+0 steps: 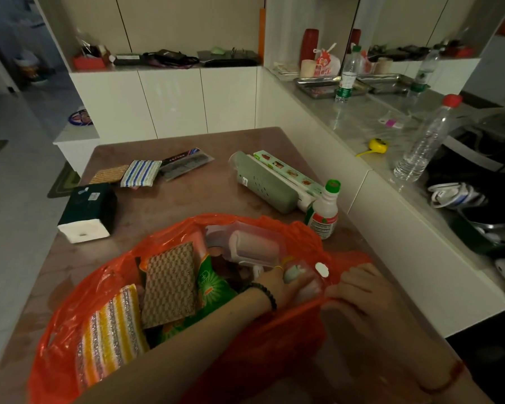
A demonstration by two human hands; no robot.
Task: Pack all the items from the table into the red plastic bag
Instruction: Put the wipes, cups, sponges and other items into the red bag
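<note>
Head view: the left grip (277,282), a black bead bracelet on its wrist, reaches inside the mouth of the red plastic bag (70,325) with its fingers closed on a small clear packet (303,277) that holds something pale. Just beside it, the right grip (359,287) pinches the bag's right rim, fingers curled over the plastic and holding the mouth wide. The bag lies open on the near part of the table (169,205). Inside it are a lint roller (254,246) in a clear case, a brown checked scouring pad (169,287) lying across a green packet (213,287), and a striped sponge (111,333) nearest the left rim. Outside, a white bottle with a green cap (324,212) stands just beside the bag's far right edge. Past it lie a grey-green case (263,182) and a long printed box (289,172), side by side. At the left sits a dark tissue pack (88,211). Further back lie a brown pad (108,174), a blue-striped cloth (140,173) and a dark flat packet (187,163).
</note>
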